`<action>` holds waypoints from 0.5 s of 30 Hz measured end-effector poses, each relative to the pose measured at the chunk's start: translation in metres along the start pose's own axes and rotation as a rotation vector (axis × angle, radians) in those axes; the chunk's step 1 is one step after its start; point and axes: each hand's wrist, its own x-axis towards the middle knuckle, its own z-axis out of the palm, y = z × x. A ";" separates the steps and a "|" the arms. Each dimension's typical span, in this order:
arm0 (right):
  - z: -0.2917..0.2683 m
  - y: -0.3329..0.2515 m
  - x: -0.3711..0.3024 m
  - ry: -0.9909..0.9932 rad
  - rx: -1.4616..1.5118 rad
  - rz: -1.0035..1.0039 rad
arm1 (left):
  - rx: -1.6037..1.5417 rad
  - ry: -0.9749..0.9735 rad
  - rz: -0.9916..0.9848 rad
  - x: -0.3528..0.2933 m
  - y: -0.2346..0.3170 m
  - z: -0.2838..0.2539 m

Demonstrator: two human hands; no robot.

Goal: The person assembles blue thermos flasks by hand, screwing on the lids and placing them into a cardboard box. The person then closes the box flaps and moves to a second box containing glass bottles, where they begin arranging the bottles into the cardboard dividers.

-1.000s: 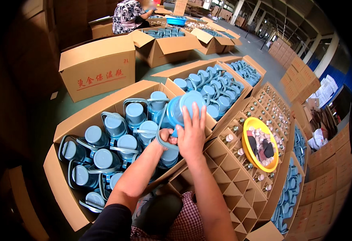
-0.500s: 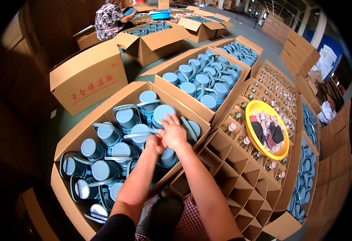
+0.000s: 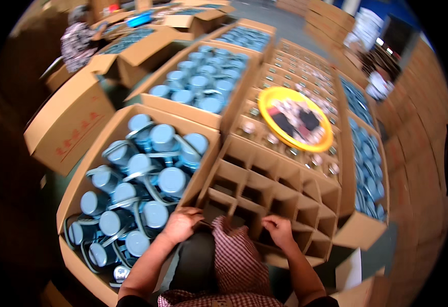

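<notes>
My left hand is at the right rim of a carton packed with light blue lidded jugs with loop handles. Its fingers are curled, and blur hides what they hold, if anything. Over the near cells of a cardboard-divided carton is my right hand, fingers drawn together in a pinch. What it pinches cannot be made out. A red-and-white checked apron lies between the hands, its upper corner over the carton's near cells.
A yellow basin of pale caps and dark cloth pieces rests on a carton of glass-like bottles. More cartons of blue jugs stand beyond and to the right. A closed carton and a seated person are at left.
Both hands have left the jugs and drawn back toward me, now apart, the right over the divided carton. The view has shifted; the jugs at the carton's right side stand arranged differently.
</notes>
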 end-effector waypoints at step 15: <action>-0.037 0.044 -0.104 0.296 -0.643 -0.168 | 0.260 -0.011 0.031 0.036 0.032 0.003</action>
